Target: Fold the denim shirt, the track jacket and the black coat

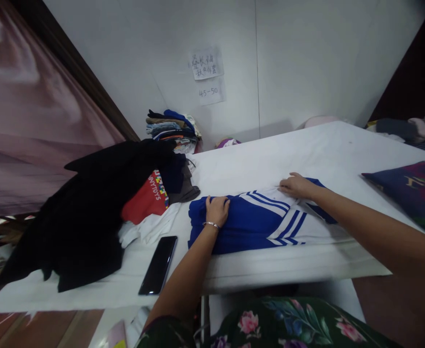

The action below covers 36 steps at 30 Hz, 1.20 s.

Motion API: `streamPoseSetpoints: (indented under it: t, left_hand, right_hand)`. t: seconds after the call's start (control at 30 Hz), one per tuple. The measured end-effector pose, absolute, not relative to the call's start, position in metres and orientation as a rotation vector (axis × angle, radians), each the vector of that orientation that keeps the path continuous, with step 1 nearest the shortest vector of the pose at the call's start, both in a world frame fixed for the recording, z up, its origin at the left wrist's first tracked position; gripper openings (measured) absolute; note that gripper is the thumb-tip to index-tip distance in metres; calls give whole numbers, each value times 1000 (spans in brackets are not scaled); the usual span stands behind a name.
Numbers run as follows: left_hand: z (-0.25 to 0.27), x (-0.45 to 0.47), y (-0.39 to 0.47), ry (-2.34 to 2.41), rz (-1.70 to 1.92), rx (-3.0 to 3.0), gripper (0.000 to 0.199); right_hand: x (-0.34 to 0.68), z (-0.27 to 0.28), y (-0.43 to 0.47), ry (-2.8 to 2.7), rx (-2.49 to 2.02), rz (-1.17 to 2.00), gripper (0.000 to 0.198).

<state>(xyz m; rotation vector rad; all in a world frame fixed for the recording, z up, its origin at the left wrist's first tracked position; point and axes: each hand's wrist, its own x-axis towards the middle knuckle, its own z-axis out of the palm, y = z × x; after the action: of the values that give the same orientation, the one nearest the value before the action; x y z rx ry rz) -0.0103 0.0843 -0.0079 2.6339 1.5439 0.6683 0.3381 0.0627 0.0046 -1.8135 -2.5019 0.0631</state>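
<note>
A blue-and-white top [250,224] with white and blue diagonal stripes lies spread on the white table, its blue end to the left and its white end to the right. My left hand [217,211], with a bracelet at the wrist, rests on the blue part, fingers laid over the cloth. Farther right, my right hand [296,186] pinches the white cloth along the far edge. Dark blue parts of the top show beside and under my right wrist.
A black phone [157,266] lies left of my left arm. Black clothing [89,208] and a red garment [147,198] are heaped on the left. A folded clothes stack [172,128] stands by the wall. At right lies a dark patterned cloth [411,188] on the white table [263,166].
</note>
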Motion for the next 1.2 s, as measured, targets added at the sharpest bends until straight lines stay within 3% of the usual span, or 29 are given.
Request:
streamPoseSetpoints:
  t: [0.27, 0.47, 0.67, 0.83, 1.0, 1.2]
  left_hand:
    - [-13, -8, 85, 1639, 543, 2667, 29]
    - [9, -8, 80, 1607, 566, 2724, 32]
    - [27, -21, 118, 1770, 14, 2528, 39]
    - [28, -23, 136, 1772, -209, 2501, 35]
    - [34, -33, 130, 1843, -236, 2529, 43]
    - [20, -43, 126, 2007, -231, 2456, 42]
  right_hand:
    - [324, 9, 68, -2453, -2280, 80, 37]
    - [328, 8, 67, -2416, -2249, 95, 35]
    - [334, 5, 68, -2333, -2238, 155, 46]
    - [334, 6, 73, -2330, -2305, 168, 46]
    - [336, 5, 72, -2374, -2246, 155, 39]
    - [332, 2, 69, -2356, -2242, 78, 45]
